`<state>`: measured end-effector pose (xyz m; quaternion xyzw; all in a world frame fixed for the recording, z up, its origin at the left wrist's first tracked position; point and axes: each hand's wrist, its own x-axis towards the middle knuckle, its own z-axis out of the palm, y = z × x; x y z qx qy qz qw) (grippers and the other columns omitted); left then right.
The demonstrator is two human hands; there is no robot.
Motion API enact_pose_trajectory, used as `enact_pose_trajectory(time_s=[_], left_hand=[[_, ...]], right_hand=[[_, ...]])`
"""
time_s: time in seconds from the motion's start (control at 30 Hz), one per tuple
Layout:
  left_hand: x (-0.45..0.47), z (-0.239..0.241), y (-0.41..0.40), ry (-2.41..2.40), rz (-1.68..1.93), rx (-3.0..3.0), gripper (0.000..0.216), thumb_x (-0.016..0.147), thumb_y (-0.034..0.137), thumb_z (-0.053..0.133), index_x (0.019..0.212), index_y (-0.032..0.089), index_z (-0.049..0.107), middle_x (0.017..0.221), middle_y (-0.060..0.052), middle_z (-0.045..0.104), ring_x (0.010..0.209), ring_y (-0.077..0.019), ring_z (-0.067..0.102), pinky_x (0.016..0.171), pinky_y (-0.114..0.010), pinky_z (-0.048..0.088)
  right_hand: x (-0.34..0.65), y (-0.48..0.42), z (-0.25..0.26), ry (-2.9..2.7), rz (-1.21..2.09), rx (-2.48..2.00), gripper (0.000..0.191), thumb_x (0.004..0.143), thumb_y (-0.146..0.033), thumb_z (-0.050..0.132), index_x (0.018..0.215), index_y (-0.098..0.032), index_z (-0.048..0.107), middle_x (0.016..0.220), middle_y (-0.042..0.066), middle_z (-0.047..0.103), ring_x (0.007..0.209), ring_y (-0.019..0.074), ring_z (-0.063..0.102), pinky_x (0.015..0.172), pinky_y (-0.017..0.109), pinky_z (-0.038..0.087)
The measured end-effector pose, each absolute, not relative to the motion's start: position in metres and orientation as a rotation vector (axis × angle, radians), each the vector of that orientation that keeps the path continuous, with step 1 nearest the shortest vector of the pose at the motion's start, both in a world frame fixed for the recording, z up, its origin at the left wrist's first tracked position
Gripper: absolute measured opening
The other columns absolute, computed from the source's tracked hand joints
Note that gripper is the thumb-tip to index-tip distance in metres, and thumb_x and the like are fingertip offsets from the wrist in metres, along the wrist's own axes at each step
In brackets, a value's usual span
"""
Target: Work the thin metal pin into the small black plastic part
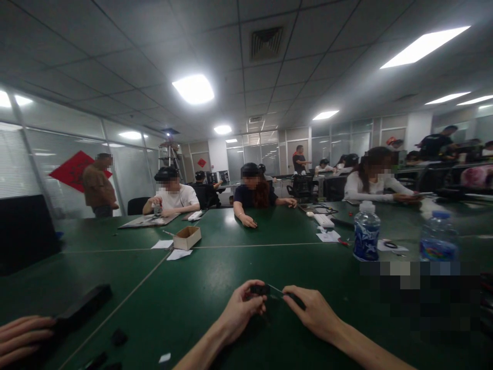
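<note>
My left hand [244,308] is closed around a small black block-like part [259,290], lifted a little above the green table. Its exact kind is too small to tell. In my right hand [311,308] lies the dark handle of a screwdriver [275,289]. The thin metal shaft points left at the black part, and its tip reaches or nearly reaches that part's right side; contact cannot be made out. My fingers cover much of both things.
A green table [215,277] spreads before me. On it stand an open cardboard box [187,238], a blue-labelled bottle [366,231] and another bottle [439,236]. Another person's hand [25,334] rests by a long black object [87,307] at left. Several people sit across.
</note>
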<state>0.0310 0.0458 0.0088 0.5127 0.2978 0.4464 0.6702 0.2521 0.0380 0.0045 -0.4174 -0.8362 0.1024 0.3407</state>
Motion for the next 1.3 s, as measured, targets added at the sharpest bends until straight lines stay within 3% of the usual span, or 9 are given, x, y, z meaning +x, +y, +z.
enact_pose_trajectory(time_s=[0.13, 0.27, 0.5, 0.73, 1.3], left_hand=[[0.033, 0.011, 0.045, 0.683, 1.028, 1.194, 0.037, 0.072, 0.036, 0.069, 0.099, 0.014, 0.058, 0.078, -0.003, 0.056, 0.065, -0.0105, 0.052, 0.061, -0.024, 0.036], [0.034, 0.009, 0.046, 0.703, 1.055, 1.225, 0.036, 0.074, 0.044, 0.066, 0.091, 0.013, 0.058, 0.072, -0.001, 0.053, 0.058, -0.0080, 0.048, 0.055, -0.022, 0.033], [0.035, 0.010, 0.045, 0.696, 1.059, 1.143, 0.033, 0.075, 0.044, 0.064, 0.090, 0.014, 0.056, 0.096, -0.008, 0.058, 0.082, -0.0165, 0.059, 0.069, -0.027, 0.043], [0.035, 0.003, 0.049, 0.683, 1.100, 1.153, 0.036, 0.076, 0.040, 0.064, 0.103, 0.017, 0.055, 0.090, -0.005, 0.058, 0.076, -0.0138, 0.058, 0.070, -0.027, 0.043], [0.034, 0.016, 0.042, 0.760, 1.000, 1.438, 0.028, 0.075, 0.035, 0.063, 0.095, 0.014, 0.060, 0.088, -0.005, 0.061, 0.076, -0.0148, 0.056, 0.070, -0.027, 0.043]], right_hand=[[0.252, 0.036, 0.008, -2.160, 0.279, -1.066, 0.026, 0.093, -0.035, 0.040, 0.099, -0.021, 0.061, 0.090, 0.003, 0.067, 0.080, 0.0168, 0.064, 0.071, 0.026, 0.049], [0.252, 0.034, 0.011, -2.161, 0.315, -1.021, 0.027, 0.093, -0.035, 0.040, 0.100, -0.020, 0.061, 0.092, 0.004, 0.067, 0.082, 0.0170, 0.064, 0.073, 0.026, 0.050], [0.254, 0.030, 0.013, -2.245, 0.303, -0.948, 0.029, 0.093, -0.036, 0.040, 0.102, -0.019, 0.062, 0.093, 0.005, 0.068, 0.080, 0.0162, 0.064, 0.070, 0.026, 0.050], [0.253, 0.032, 0.011, -2.301, 0.293, -0.959, 0.027, 0.092, -0.033, 0.042, 0.101, -0.018, 0.063, 0.089, 0.005, 0.068, 0.078, 0.0162, 0.063, 0.071, 0.026, 0.048], [0.256, 0.031, 0.014, -2.383, 0.307, -0.932, 0.028, 0.093, -0.033, 0.041, 0.098, -0.019, 0.065, 0.082, 0.003, 0.067, 0.069, 0.0136, 0.061, 0.065, 0.023, 0.047]])
